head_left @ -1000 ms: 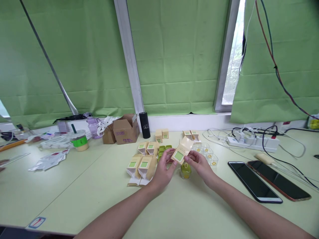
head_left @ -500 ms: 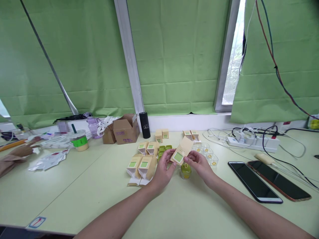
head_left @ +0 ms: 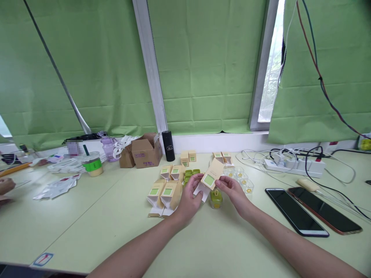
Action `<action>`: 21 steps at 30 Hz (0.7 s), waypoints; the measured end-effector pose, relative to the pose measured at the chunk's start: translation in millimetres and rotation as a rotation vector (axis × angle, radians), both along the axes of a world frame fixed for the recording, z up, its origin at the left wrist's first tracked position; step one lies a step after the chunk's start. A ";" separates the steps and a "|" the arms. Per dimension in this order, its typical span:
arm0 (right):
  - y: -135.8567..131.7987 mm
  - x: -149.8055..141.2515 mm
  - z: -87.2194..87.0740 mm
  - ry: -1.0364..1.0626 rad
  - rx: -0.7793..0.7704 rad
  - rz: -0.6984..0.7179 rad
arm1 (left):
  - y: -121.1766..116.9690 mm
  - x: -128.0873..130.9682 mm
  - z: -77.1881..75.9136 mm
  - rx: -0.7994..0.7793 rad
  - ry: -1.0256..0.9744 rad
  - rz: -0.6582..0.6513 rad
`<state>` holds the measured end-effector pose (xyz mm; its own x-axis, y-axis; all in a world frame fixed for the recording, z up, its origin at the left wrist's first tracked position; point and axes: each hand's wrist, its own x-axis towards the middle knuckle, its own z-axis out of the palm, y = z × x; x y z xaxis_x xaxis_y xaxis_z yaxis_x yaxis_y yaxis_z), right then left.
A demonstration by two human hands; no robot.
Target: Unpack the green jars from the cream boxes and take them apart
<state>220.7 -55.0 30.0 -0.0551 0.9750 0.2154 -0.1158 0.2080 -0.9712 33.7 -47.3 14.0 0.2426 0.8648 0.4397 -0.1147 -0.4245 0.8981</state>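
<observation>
Between both hands I hold a small tan cardboard box [head_left: 212,174] with a green square on its front, tilted above the table. My left hand [head_left: 189,197] grips its lower left side, where a white flap hangs out. My right hand [head_left: 232,190] pinches its right edge. Just below stands a small clear jar with a green lid [head_left: 216,199]. Several open tan boxes [head_left: 171,193] stand left of my left hand, their white flaps folded out. Behind that hand sit green-lidded jars [head_left: 189,174]. Clear containers with yellow centres [head_left: 240,175] lie beyond my right hand.
Two phones [head_left: 297,211] lie at the right, near a power strip [head_left: 294,166] with tangled cables. A black bottle [head_left: 168,145], a brown carton [head_left: 147,151] and a drink cup [head_left: 92,163] stand farther back. Another person's hand [head_left: 6,186] shows at the left edge.
A white flap now hangs open from the lower end of the box between my hands. The other person's hand has drawn back toward the left edge.
</observation>
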 end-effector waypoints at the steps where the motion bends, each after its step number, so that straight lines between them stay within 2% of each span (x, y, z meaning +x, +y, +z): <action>1: -0.4 -0.2 0.1 0.007 -0.006 0.010 | -1.0 0.8 1.8 0.010 0.015 0.024; 5: -0.4 -0.4 -1.0 0.053 -0.034 0.048 | -3.2 3.5 5.6 0.027 0.062 0.104; 9: 1.5 0.6 -3.3 0.070 -0.040 0.062 | -3.1 2.4 2.6 0.013 0.110 0.160; 15: 4.5 3.0 -5.8 0.043 -0.048 0.007 | -5.1 -3.7 0.4 0.059 0.203 0.102; 21: 2.9 0.5 -5.2 0.079 -0.060 0.064 | -2.3 -2.8 -1.0 0.128 0.238 0.237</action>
<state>221.1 -52.1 24.8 -0.1033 0.9813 0.1625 -0.2039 0.1390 -0.9691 30.9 -49.6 13.0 0.1503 0.8509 0.5033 0.2068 -0.5249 0.8256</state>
